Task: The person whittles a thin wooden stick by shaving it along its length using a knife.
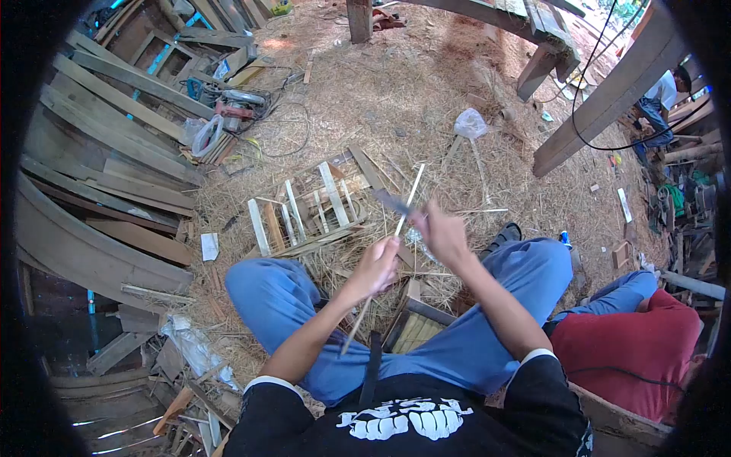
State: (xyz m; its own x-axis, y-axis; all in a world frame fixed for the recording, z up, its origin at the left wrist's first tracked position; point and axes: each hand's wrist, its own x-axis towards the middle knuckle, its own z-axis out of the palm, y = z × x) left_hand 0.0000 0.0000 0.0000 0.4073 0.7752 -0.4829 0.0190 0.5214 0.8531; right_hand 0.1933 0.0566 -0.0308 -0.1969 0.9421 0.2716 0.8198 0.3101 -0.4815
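Observation:
My left hand [377, 268] is closed around a thin pale wooden stick [416, 184], which slants from above my lap up to the far right. My right hand [442, 238] grips a knife; its handle is mostly hidden by the fingers. The knife's grey blade [391, 202] points left and crosses the stick just beyond my left hand. Between my legs sits a wooden box [438, 313] with several pale sticks lying in it. Beyond my left knee, wooden strips [333, 194] lie side by side on the ground.
Shavings cover the ground [365, 99]. Stacked planks [114, 183] line the left side, near a red power tool [236, 107] with a cable. A slanted wooden post [609, 95] stands at right. Someone in red [632, 346] sits close on my right; another person [661, 103] is farther back.

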